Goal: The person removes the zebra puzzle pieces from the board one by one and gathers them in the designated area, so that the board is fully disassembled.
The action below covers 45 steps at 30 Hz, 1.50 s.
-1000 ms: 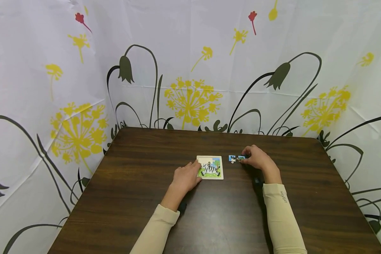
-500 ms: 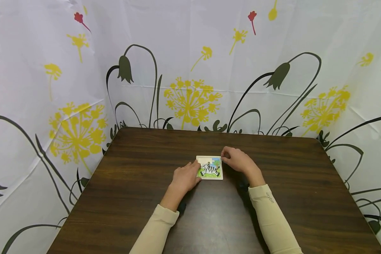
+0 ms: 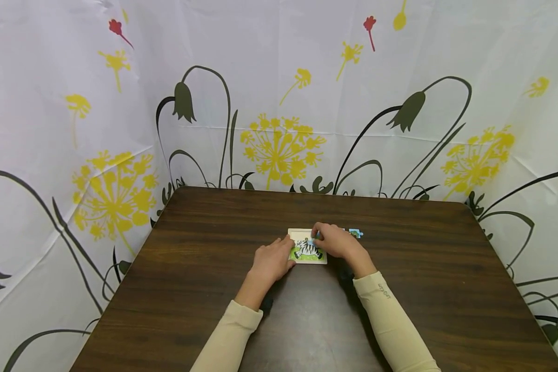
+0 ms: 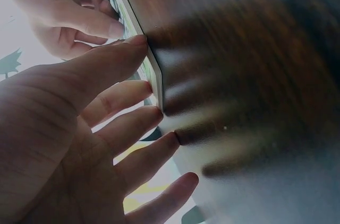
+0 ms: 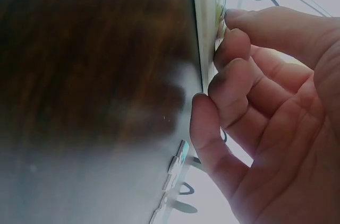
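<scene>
A small zebra puzzle board with a pale wooden frame lies on the table. My left hand rests at its left side. In the left wrist view my left hand has its fingers spread and fairly straight, thumb and fingertips touching the board's edges. Over the upper right part of the board, my right hand pinches a light-blue puzzle piece. The right wrist view shows my right hand with bent fingers at the board; its thumb and fingertips hide most of the piece.
To the right of the board a loose blue-and-green puzzle piece lies on the dark wooden table. Another loose piece beside it is mostly hidden behind my right hand. A white curtain with printed flowers hangs behind the table.
My right hand has moved left from the loose pieces to the board's upper right, where a blue piece now sits shifted at its fingertips. My left hand has stayed in place.
</scene>
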{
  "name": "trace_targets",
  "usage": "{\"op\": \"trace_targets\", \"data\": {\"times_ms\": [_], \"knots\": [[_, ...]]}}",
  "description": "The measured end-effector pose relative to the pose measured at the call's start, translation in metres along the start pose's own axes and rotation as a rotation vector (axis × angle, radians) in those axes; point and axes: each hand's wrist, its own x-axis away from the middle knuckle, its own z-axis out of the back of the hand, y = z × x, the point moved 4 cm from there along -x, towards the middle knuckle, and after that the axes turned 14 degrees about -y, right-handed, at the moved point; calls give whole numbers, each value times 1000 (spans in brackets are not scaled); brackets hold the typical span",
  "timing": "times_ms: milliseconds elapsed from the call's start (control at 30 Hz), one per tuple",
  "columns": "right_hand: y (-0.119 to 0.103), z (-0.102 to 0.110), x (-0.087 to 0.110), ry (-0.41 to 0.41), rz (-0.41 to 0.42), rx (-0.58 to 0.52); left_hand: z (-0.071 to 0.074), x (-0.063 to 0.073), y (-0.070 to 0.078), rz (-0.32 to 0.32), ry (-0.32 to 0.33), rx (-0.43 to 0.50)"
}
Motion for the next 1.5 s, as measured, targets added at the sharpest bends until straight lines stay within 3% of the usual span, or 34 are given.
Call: {"op": "trace_targets", "data": {"times_ms": [500, 833, 1167, 1500], "knots": [[1, -2, -2, 2, 39, -74, 0, 2, 1, 1, -3, -5], [1, 0, -3, 13, 48, -58, 1, 2, 1, -6, 3, -4], [-3, 10, 3, 74, 100, -58, 1, 3, 2, -5, 6, -8], [6, 33, 23, 234, 178, -65, 1, 4, 2, -5, 16, -1]]}}
